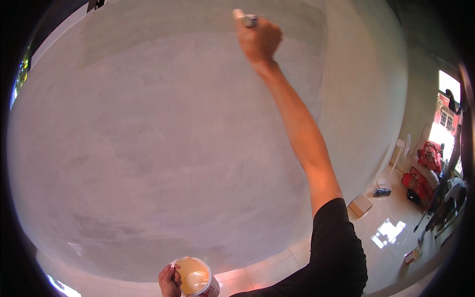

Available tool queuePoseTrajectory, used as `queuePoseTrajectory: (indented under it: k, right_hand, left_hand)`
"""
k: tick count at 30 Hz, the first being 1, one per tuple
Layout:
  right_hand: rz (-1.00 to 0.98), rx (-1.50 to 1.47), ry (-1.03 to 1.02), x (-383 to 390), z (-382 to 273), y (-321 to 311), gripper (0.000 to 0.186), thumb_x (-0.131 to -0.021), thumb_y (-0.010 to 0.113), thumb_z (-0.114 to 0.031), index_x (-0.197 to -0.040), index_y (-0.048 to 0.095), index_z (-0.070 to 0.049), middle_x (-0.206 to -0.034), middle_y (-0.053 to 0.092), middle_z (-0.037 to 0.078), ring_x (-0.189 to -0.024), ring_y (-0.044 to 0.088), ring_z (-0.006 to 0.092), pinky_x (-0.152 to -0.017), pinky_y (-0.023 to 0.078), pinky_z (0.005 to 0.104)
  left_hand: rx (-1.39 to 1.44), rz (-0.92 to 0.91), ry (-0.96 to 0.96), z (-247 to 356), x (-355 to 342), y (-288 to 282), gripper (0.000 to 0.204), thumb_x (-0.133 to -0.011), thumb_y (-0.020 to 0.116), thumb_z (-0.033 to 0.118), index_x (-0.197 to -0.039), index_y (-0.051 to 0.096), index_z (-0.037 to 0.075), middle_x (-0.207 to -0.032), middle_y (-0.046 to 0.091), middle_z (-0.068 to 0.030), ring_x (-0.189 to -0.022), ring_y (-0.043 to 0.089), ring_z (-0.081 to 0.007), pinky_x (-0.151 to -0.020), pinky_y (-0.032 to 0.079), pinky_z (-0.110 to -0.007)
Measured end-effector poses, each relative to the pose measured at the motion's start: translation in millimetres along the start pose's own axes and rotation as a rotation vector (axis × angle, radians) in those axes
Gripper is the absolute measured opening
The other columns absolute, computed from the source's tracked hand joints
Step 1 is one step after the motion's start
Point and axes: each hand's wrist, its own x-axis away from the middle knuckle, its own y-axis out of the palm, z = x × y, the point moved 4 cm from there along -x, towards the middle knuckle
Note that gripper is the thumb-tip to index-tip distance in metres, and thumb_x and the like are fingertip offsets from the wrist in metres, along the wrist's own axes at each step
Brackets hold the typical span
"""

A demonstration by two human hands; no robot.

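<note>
My right hand (260,42) is raised on a stretched arm against the upper part of a grey plastered wall (163,128). Its fingers are closed round a handled tool (250,21), of which only a dark, shiny round end shows; the rest is hidden by the hand. At the bottom, my left hand (170,281) grips a white plastic bucket (214,286) by its handle at the left rim. Inside the bucket is a pale yellowish liquid (193,277). A darker, damp-looking band (163,24) runs across the wall's top, around my right hand.
A paler wall (363,99) meets the grey one at the right. On the tiled floor (366,232) lie a cardboard box (360,206), a dark bundle (381,192) and a small tub (412,256). Seats with red patterned cloths (429,157) stand by a bright window (448,109).
</note>
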Motion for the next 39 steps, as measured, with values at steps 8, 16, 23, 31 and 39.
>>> queuePoseTrajectory:
  k: [8, 16, 23, 31, 39]
  right_hand:
    - [-0.297, -0.948, 0.445, 120, -148, -76, 0.009, -0.081, 0.072, -0.010, -0.084, 0.074, -0.002, -0.067, 0.069, 0.003, -0.060, 0.061, 0.0076, -0.054, 0.047, 0.0236]
    - [-1.122, -1.039, 1.071, 278, -180, -219, 0.015, -0.079, 0.068, -0.005, -0.088, 0.066, 0.007, -0.083, 0.067, 0.012, -0.066, 0.059, 0.0139, -0.060, 0.046, 0.0268]
    - [-1.517, -1.001, 1.183, 372, -217, -224, 0.016, -0.077, 0.072, -0.004, -0.090, 0.069, 0.005, -0.080, 0.067, 0.008, -0.067, 0.059, 0.0110, -0.060, 0.045, 0.0239]
    - [-2.025, -0.955, 0.772, 420, -298, -222, 0.021, -0.072, 0.075, -0.013, -0.091, 0.073, -0.002, -0.072, 0.069, 0.010, -0.060, 0.062, 0.0172, -0.059, 0.048, 0.0296]
    - [-2.119, -0.989, 0.420, 491, -305, -238, 0.023, -0.073, 0.071, -0.024, -0.074, 0.069, -0.001, -0.068, 0.065, 0.017, -0.066, 0.064, 0.0326, -0.065, 0.050, 0.0424]
  left_hand:
    - [0.547, -0.035, -0.101, 23, 3, -28, 0.025, -0.093, 0.047, 0.021, -0.087, 0.061, 0.001, -0.058, 0.042, 0.0055, -0.049, 0.035, -0.0049, -0.045, 0.028, -0.020]
    - [0.534, -0.152, -0.118, 70, 2, -42, 0.026, -0.097, 0.039, 0.016, -0.092, 0.060, 0.002, -0.056, 0.035, 0.0070, -0.050, 0.029, -0.0039, -0.049, 0.025, -0.021]
    - [0.540, -0.262, -0.146, 76, -28, -45, 0.026, -0.097, 0.038, 0.014, -0.093, 0.059, 0.000, -0.060, 0.036, 0.0035, -0.057, 0.033, -0.0070, -0.057, 0.031, -0.023]
    - [0.452, -0.328, -0.147, 71, -26, -62, 0.025, -0.096, 0.040, 0.014, -0.093, 0.061, 0.000, -0.059, 0.034, 0.0055, -0.054, 0.030, -0.0051, -0.052, 0.026, -0.022]
    - [0.472, -0.360, -0.331, 62, -28, -33, 0.025, -0.094, 0.041, 0.015, -0.095, 0.062, 0.001, -0.058, 0.036, 0.0063, -0.053, 0.031, -0.0037, -0.051, 0.025, -0.021]
